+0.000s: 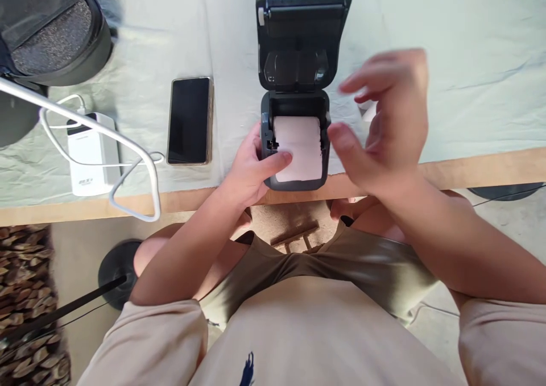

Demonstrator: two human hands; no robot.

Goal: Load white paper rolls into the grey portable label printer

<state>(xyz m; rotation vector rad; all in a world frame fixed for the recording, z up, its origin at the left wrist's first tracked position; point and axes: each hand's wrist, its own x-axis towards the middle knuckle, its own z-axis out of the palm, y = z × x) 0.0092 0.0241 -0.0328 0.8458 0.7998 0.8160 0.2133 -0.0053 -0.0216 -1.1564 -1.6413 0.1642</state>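
A small dark label printer (265, 104) lies near the table's front edge with its lid (301, 39) swung up and back. In its bay sits a roll of white paper (301, 133). My left hand (256, 167) grips the printer's left side, its thumb resting on the paper. To the right of the printer hovers my right hand (388, 119), blurred by motion. Its thumb and fingers are apart with nothing visible between them, and the thumb tip is close to the printer's right wall. Something small and white (368, 111) is partly hidden behind the right hand.
Left of the printer lies a phone (190, 121). Farther left are a white power bank (94, 161), a looping white cable (151, 175) and a black bag (55, 39). A pale cloth (478, 45) covers the table, whose wooden edge (478, 169) runs along the front.
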